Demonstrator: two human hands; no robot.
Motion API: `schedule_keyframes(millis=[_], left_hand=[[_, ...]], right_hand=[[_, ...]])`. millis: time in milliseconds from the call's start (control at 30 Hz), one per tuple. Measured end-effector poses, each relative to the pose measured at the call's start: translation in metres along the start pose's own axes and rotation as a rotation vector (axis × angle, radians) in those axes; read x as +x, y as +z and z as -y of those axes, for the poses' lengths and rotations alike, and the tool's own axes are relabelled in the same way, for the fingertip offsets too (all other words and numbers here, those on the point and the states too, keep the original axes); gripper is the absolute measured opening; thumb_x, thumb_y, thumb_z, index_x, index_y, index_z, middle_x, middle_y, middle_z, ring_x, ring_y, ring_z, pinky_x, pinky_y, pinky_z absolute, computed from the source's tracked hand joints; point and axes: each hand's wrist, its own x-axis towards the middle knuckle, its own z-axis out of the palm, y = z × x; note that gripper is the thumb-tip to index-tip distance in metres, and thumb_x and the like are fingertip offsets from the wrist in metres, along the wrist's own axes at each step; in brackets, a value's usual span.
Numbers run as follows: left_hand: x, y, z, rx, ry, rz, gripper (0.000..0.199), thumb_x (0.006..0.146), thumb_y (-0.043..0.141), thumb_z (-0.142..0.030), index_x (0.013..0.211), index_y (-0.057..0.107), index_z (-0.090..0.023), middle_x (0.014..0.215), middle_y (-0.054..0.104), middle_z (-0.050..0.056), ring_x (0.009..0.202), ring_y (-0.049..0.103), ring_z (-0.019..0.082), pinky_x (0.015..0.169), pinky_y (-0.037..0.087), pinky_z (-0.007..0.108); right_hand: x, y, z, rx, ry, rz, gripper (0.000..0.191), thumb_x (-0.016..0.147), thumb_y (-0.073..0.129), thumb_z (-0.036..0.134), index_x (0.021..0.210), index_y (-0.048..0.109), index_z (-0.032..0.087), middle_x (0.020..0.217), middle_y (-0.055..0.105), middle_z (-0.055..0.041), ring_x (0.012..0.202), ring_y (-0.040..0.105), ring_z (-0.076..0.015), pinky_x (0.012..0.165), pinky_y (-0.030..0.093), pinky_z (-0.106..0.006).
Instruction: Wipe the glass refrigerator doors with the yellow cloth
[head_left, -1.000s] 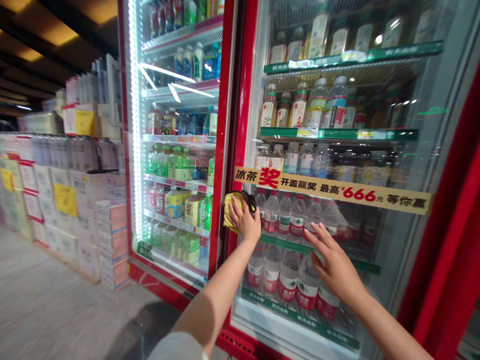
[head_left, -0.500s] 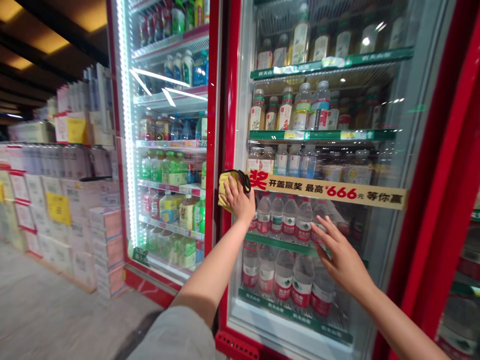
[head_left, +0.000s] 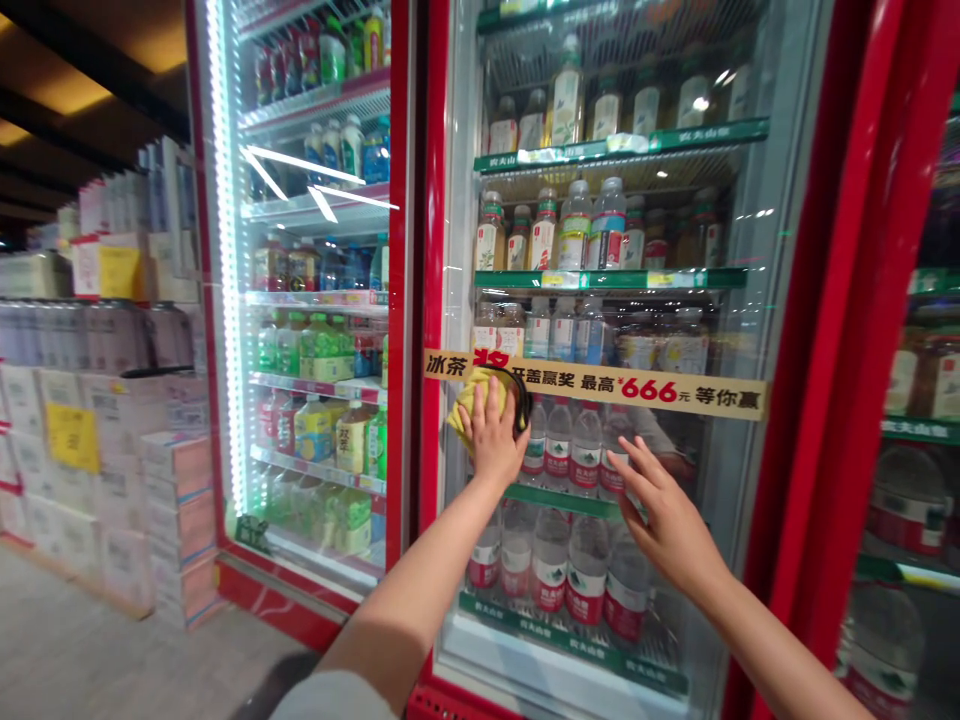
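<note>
A folded yellow cloth (head_left: 466, 398) with a black edge lies against the glass door (head_left: 720, 480) of a red-framed drinks fridge. My left hand (head_left: 495, 430) presses on it with the fingers over the fabric, just below a printed strip (head_left: 551, 378) stuck across the glass. Further right, my right hand (head_left: 664, 505) is raised before the same door, fingers apart and holding nothing; I cannot tell whether it touches the glass. Behind the door, bottled drinks (head_left: 551, 560) stand on several green-edged shelves.
To the left stands a second lit fridge (head_left: 315, 350) full of drinks. Beyond it, stacked cartons (head_left: 112, 480) with yellow signs rise from the grey floor (head_left: 67, 650). At the right edge, another red-framed fridge (head_left: 915, 500) holds large bottles.
My left hand has moved the cloth rightward from the door's left edge onto the glass, uncovering the left end of the printed strip. My right hand stays raised. The view has shifted slightly right.
</note>
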Motion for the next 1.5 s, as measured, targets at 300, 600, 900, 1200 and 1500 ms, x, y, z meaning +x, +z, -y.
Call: schedule_keyframes(millis=[300,600,900,1200,1500], left_hand=[[0.003,-0.007,-0.003,-0.016,-0.071,0.032,0.063,0.095,0.052,-0.041,0.154,0.041,-0.020,0.168,0.019,0.013,0.157,0.011,0.035,0.124,0.006,0.066],[-0.026,0.007,-0.038,-0.040,0.509,0.246,0.086,0.078,0.076,-0.033,0.153,0.037,-0.041,0.164,0.034,0.002,0.156,0.019,0.030,0.125,-0.006,0.060],[0.030,-0.004,-0.092,-0.067,0.098,0.025,0.071,0.091,0.061,-0.039,0.156,0.035,-0.028,0.170,0.014,0.008,0.157,0.005,0.035,0.123,-0.005,0.066],[-0.021,0.006,-0.080,-0.069,0.553,0.293,0.088,0.078,0.074,-0.024,0.154,0.034,-0.042,0.165,0.031,0.000,0.156,0.018,0.028,0.126,-0.006,0.059],[0.023,0.003,-0.153,-0.115,0.522,0.172,0.089,0.080,0.073,-0.029,0.157,0.030,-0.036,0.168,0.022,0.003,0.158,0.006,0.029,0.123,-0.013,0.061]], right_hand=[[-0.006,-0.012,-0.018,-0.286,0.021,0.053,0.055,0.092,0.045,0.009,0.144,0.055,0.024,0.159,0.043,-0.0122,0.153,0.030,-0.0313,0.119,0.037,-0.058],[-0.013,-0.019,-0.035,-0.316,0.035,0.020,0.055,0.093,0.045,0.008,0.145,0.053,0.022,0.159,0.043,-0.0135,0.152,0.032,-0.0308,0.116,0.042,-0.053],[-0.017,-0.038,-0.055,-0.284,0.069,0.025,0.063,0.089,0.048,0.005,0.150,0.048,0.021,0.160,0.041,-0.0135,0.153,0.028,-0.0311,0.117,0.043,-0.053],[-0.033,-0.046,-0.063,-0.319,0.058,0.120,0.062,0.086,0.044,0.000,0.145,0.053,0.016,0.161,0.040,-0.0137,0.153,0.029,-0.0288,0.117,0.044,-0.051],[-0.033,-0.061,-0.069,-0.409,0.040,0.201,0.059,0.088,0.047,0.003,0.145,0.054,0.016,0.159,0.043,-0.0136,0.149,0.037,-0.0294,0.119,0.039,-0.053]])
